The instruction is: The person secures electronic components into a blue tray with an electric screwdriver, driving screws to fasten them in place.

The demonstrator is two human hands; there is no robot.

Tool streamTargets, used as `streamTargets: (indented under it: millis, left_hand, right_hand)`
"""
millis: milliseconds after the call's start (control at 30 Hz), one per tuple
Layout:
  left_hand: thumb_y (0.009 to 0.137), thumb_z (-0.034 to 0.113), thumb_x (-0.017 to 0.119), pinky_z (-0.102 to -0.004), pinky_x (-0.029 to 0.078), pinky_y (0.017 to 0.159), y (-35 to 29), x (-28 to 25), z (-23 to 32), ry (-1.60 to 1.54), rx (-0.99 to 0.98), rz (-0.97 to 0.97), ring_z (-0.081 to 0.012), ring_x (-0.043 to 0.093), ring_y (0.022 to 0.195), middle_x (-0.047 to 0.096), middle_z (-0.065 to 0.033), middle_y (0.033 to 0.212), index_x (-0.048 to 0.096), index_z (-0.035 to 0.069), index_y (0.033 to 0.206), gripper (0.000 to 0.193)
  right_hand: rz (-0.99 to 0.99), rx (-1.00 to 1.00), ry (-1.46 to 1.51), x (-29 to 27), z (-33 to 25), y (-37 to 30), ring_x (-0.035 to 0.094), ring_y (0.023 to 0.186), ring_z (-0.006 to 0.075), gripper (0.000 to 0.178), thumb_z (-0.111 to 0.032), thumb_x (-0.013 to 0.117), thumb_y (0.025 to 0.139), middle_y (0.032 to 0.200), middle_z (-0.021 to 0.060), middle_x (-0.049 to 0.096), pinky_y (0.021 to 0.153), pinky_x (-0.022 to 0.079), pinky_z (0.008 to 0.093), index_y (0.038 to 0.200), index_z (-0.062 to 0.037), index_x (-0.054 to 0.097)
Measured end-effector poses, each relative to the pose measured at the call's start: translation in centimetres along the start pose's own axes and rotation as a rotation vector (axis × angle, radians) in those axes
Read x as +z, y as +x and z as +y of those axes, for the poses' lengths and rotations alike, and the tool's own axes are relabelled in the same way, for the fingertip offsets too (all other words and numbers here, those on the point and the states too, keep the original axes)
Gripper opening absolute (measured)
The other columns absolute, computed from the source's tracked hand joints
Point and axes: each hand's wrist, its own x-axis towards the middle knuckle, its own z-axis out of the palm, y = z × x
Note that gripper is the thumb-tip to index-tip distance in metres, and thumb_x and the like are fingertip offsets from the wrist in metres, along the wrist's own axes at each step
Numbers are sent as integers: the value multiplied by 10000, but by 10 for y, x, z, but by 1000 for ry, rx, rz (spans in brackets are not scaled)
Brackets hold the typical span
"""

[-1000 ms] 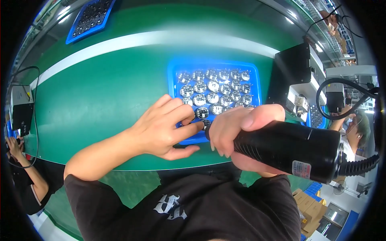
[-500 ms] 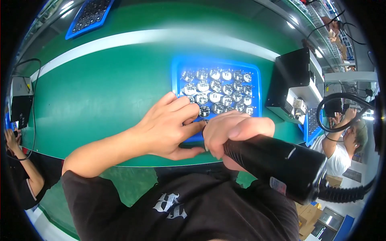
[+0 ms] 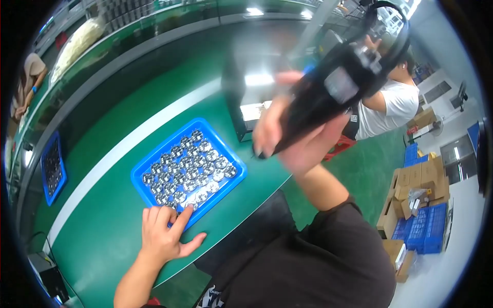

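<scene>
A blue tray (image 3: 223, 189) on the green bench holds several round metallic parts (image 3: 198, 161) set in rows. At its near corner my left hand (image 3: 167, 235) rests with its index finger on one part, thumb spread out and the other fingers partly bent. Up and to the right, my right hand (image 3: 305, 149) grips a black electric screwdriver (image 3: 321, 95), raised off the tray and smeared by motion. The tool's lower end points down left, near the bench's black box-shaped machine (image 3: 233, 108), which the hand and tool partly cover.
Another blue tray (image 3: 62, 177) with dark parts lies at the far left, beyond a pale strip (image 3: 123, 141). A person in a white shirt (image 3: 393, 110) sits at the right. Cartons (image 3: 418, 177) and blue crates (image 3: 426, 226) are stacked on the floor there.
My right hand has lifted the screwdriver up from the tray toward the machine. My left hand stays at the tray's near side. The head view has turned to the right.
</scene>
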Motion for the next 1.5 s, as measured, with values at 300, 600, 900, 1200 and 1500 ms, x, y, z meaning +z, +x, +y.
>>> streamTargets:
  millis: [300, 600, 900, 1200, 1500]
  left_hand:
    - [669, 375, 779, -382, 332, 646, -8, 4, -18, -88, 81, 196, -252, 461, 673, 494, -61, 744, 677, 78, 877, 377]
    - [651, 285, 811, -348, 321, 542, -6, -2, -51, -267, 215, 300, -217, 469, 567, 521, -42, 642, 665, 60, 713, 276]
    - [643, 283, 839, -325, 308, 525, -16, -7, -53, -260, 253, 202, -177, 449, 564, 463, 2, 638, 701, 66, 798, 301]
    - [648, 305, 833, -325, 313, 525, -16, -2, -52, -259, 190, 121, -176, 446, 561, 436, 6, 621, 711, 54, 790, 313]
    - [650, 329, 821, -318, 321, 533, -18, 3, -55, -264, 176, 121, -172, 450, 563, 449, 5, 618, 677, 67, 718, 307]
  right_hand:
    - [312, -82, -168, -60, 11, 44, 449, 417, 161, 701, -766, 296, 936, 560, 29, 475, 411, 373, 299, 1150, -127, 488]
    - [84, 18, 83, -69, 15, 26, 414, 419, 146, 780, -784, 325, 908, 587, 20, 449, 415, 359, 288, 1226, -83, 449]
    - [-210, 80, 452, 36, 10, -4, 524, 478, 167, 744, -702, 422, 940, 632, 34, 534, 441, 437, 294, 1316, -60, 400]
    - [-557, 367, 354, 102, 67, -8, 556, 495, 207, 929, -831, 494, 797, 616, 121, 574, 464, 475, 324, 1246, -21, 421]
    - [-385, 183, 474, 110, 97, -28, 487, 420, 202, 894, -891, 403, 780, 552, 93, 528, 448, 457, 329, 1174, -88, 401]
